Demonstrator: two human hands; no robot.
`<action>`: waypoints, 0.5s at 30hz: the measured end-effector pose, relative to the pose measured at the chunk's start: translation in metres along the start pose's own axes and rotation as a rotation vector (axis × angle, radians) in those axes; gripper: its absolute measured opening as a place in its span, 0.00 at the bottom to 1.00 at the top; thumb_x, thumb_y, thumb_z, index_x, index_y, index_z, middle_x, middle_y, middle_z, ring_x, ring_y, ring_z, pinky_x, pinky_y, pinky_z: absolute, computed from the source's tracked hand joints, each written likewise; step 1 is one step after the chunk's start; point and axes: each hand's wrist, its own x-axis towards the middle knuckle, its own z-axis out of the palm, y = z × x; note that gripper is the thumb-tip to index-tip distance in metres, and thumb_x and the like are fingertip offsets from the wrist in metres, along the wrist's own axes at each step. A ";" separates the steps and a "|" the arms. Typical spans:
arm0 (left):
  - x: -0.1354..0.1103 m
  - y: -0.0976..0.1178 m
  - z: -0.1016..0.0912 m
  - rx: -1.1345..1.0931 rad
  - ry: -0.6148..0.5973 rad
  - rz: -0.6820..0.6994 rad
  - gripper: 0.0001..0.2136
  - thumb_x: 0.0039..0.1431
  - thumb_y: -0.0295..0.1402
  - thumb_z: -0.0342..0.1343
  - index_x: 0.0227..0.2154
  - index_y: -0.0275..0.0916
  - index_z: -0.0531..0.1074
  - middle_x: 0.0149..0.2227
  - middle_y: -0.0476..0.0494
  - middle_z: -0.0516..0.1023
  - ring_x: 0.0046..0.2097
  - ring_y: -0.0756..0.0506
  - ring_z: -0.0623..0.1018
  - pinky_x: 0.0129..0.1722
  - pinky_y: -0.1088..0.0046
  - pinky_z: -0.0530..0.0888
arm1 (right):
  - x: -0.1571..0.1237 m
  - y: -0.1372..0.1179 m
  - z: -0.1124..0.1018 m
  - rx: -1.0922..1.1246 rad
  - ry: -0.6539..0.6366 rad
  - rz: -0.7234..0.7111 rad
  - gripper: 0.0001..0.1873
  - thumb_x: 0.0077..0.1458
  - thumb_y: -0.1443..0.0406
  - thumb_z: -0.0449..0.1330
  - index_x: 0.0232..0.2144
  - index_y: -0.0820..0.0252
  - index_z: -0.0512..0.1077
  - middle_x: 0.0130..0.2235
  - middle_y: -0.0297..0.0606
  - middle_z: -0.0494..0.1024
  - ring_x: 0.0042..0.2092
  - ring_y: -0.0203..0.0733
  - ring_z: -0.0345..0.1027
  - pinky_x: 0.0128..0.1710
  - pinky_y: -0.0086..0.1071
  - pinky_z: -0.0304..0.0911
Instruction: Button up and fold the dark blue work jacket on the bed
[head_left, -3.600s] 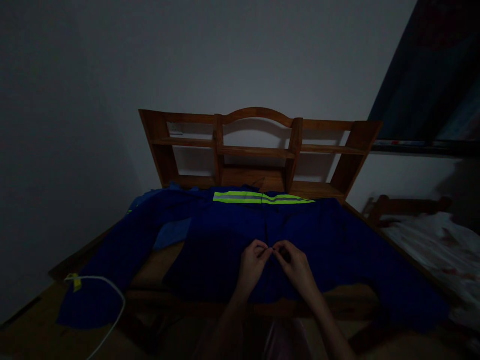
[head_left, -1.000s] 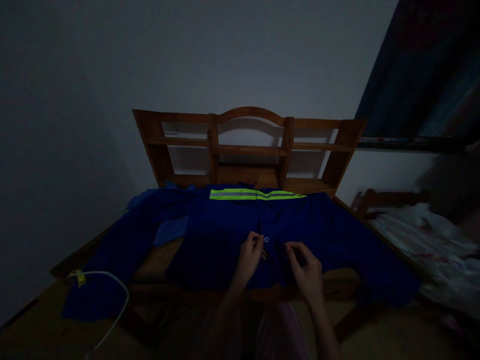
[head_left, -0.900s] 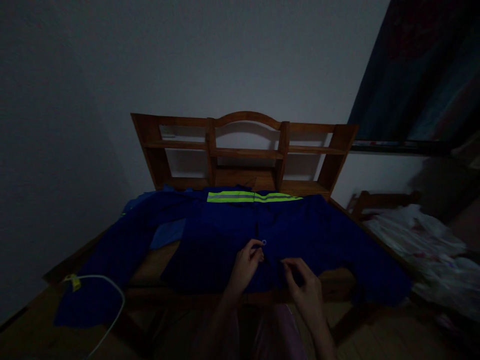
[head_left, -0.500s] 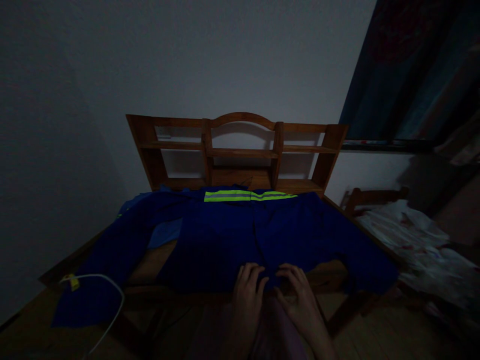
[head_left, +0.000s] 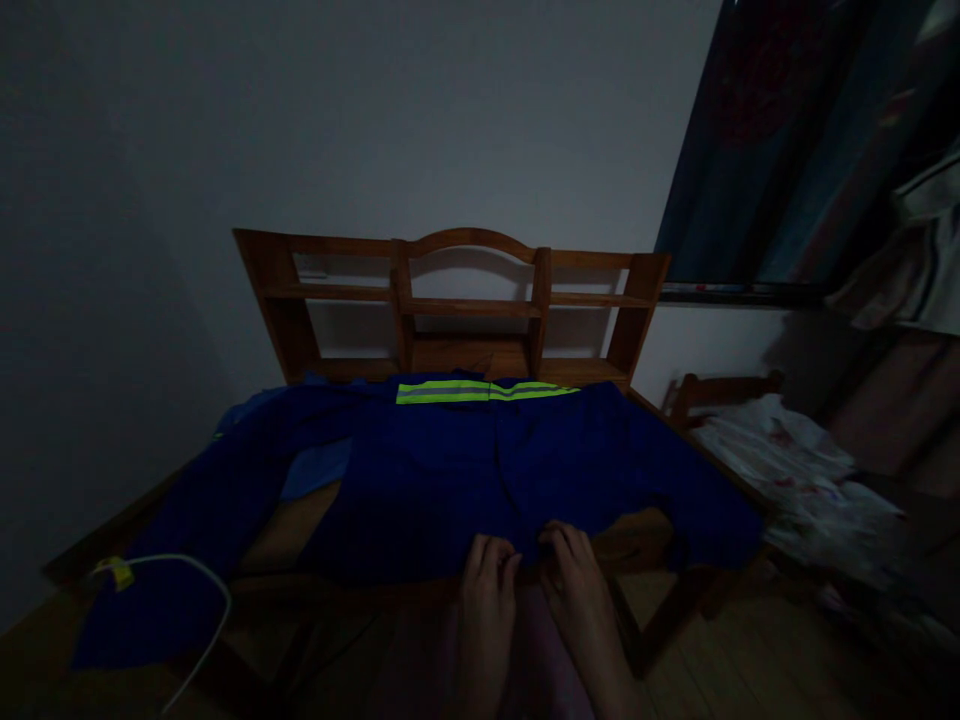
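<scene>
Dimly lit view over a wooden bed frame (head_left: 112, 530) with a blue work jacket (head_left: 450, 470) spread flat across it, front side up. The left hand (head_left: 486, 580) and right hand (head_left: 571, 575) lie side by side at the near hem of the jacket, just where the two front panels meet; fingers are curled down onto the cloth. In this light it cannot be told for certain whether either hand pinches the hem or merely rests on it.

The front opening runs from the hands up to the yellow-green reflective band (head_left: 487, 392) at the far end, and the two panels lie together along that line, so the front appears closed down to the hem. The sleeves are spread out to both sides, unfolded; the left sleeve reaches a white cable (head_left: 202, 600) with a yellow tag.

Behind stands a shelved wooden headboard (head_left: 450, 300). To the right, a pale patterned sheet (head_left: 780, 470) covers a second bed.
</scene>
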 end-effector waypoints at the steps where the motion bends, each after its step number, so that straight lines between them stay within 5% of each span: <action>1: 0.000 -0.001 0.001 -0.016 0.013 -0.012 0.09 0.62 0.32 0.43 0.29 0.41 0.67 0.33 0.46 0.69 0.37 0.46 0.72 0.39 0.70 0.69 | -0.001 0.001 0.001 -0.010 0.007 -0.008 0.22 0.46 0.78 0.50 0.44 0.56 0.65 0.46 0.42 0.68 0.49 0.47 0.62 0.47 0.44 0.63; 8: -0.002 -0.018 -0.002 -0.208 0.037 -0.178 0.11 0.58 0.42 0.49 0.33 0.40 0.68 0.34 0.45 0.75 0.37 0.46 0.76 0.36 0.72 0.72 | -0.004 -0.003 -0.005 -0.062 0.034 -0.016 0.18 0.49 0.74 0.52 0.43 0.55 0.67 0.47 0.44 0.68 0.49 0.50 0.61 0.45 0.44 0.63; 13: -0.002 -0.032 -0.008 -0.281 0.016 -0.219 0.11 0.55 0.43 0.51 0.31 0.41 0.69 0.30 0.47 0.77 0.33 0.47 0.77 0.34 0.73 0.73 | -0.001 -0.011 -0.019 0.148 0.090 0.076 0.02 0.53 0.67 0.56 0.31 0.57 0.69 0.36 0.40 0.70 0.41 0.44 0.65 0.40 0.36 0.63; 15: -0.002 -0.032 -0.009 -0.289 0.004 -0.220 0.10 0.54 0.43 0.53 0.30 0.41 0.70 0.29 0.47 0.77 0.33 0.46 0.78 0.34 0.73 0.73 | 0.001 -0.016 -0.026 0.263 0.103 0.137 0.04 0.55 0.63 0.56 0.30 0.58 0.69 0.34 0.38 0.71 0.38 0.42 0.66 0.38 0.33 0.63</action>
